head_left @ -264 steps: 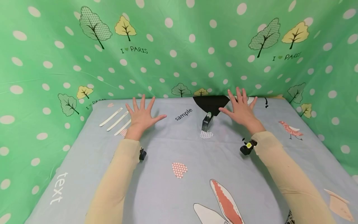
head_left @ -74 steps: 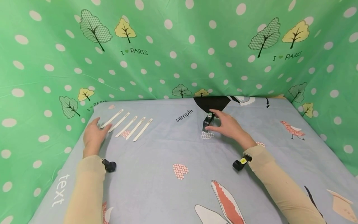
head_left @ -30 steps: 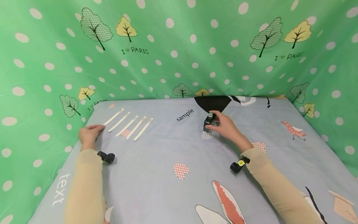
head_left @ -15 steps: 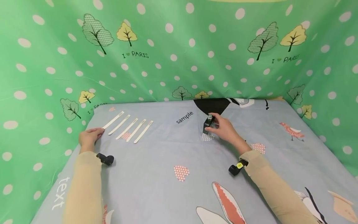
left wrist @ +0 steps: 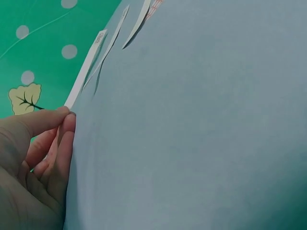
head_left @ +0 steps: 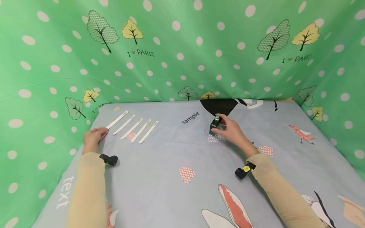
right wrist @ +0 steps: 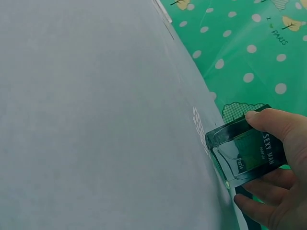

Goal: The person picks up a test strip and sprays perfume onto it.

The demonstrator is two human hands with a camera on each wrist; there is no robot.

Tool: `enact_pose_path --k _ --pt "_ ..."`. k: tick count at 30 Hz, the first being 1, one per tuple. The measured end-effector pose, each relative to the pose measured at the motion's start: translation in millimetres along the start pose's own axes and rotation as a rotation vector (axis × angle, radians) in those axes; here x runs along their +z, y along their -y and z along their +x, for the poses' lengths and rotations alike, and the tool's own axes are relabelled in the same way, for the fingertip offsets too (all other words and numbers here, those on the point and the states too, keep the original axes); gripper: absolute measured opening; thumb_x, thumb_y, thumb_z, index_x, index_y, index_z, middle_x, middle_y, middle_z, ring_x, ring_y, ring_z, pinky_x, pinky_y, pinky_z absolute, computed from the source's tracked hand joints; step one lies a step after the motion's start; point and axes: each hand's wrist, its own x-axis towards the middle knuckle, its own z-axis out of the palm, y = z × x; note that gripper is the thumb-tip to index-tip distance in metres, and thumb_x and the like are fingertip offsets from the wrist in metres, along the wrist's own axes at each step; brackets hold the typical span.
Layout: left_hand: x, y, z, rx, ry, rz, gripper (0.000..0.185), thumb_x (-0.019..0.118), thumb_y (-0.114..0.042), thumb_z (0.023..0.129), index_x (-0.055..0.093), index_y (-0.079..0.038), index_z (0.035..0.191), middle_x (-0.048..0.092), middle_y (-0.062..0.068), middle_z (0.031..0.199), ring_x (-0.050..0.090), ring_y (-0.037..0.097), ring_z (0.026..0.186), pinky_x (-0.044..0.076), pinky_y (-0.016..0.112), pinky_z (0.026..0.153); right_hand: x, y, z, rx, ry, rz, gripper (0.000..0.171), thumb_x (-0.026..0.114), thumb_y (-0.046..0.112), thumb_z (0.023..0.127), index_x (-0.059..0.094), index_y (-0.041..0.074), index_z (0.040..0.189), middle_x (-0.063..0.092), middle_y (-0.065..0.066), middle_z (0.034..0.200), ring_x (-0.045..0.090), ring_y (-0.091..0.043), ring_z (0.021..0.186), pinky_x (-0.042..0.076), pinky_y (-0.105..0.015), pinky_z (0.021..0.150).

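My left hand (head_left: 93,137) pinches the near end of the leftmost white paper test strip (head_left: 117,119) between thumb and fingers. In the left wrist view, that strip (left wrist: 86,69) slants away from the fingertips and has small print at its far end. Several matching strips (head_left: 144,136) lie side by side to its right, untouched. My right hand (head_left: 234,132) grips a dark glass perfume bottle (head_left: 214,126) with a silvery top, right of the middle. The right wrist view shows the bottle (right wrist: 235,153) lettered "SEXY MAN", thumb on one side; the fingers behind are partly hidden.
A grey-blue printed cloth (head_left: 159,183) covers the table. Behind and at both sides hangs a green dotted curtain (head_left: 182,41), meeting the table's far edge close beyond the bottle. Each wrist carries a small black camera (head_left: 113,160).
From spread fingers above the table, my right hand went to the bottle and holds it. My left hand moved left, then closed on the end strip; over the last second both hands stay nearly still.
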Motion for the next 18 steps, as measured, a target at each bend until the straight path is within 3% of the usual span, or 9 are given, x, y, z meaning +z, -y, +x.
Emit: enact_pose_path --k 10,18 --pt "-6.8 6.4 2.7 0.005 0.023 0.028 0.03 0.068 -0.008 0.093 0.066 -0.022 0.067 0.066 -0.013 0.059 0.065 -0.003 0.06 0.056 0.01 0.062 7.9 2.6 -5.6 0.038 -0.016 0.092 0.075 0.076 0.024 0.089 0.035 0.004 0.149 0.055 -0.031 0.136 0.055 -0.045 0.127 0.048 -0.053 0.108" --pt "-2.9 3.2 5.4 0.014 0.029 0.001 0.027 0.068 -0.009 0.093 0.068 -0.022 0.069 0.066 -0.012 0.06 0.066 -0.003 0.061 0.057 0.011 0.063 6.3 4.8 -4.2 0.039 -0.045 0.154 0.082 0.077 0.017 0.087 0.028 0.002 0.151 0.051 -0.032 0.138 0.052 -0.047 0.13 0.044 -0.055 0.111"
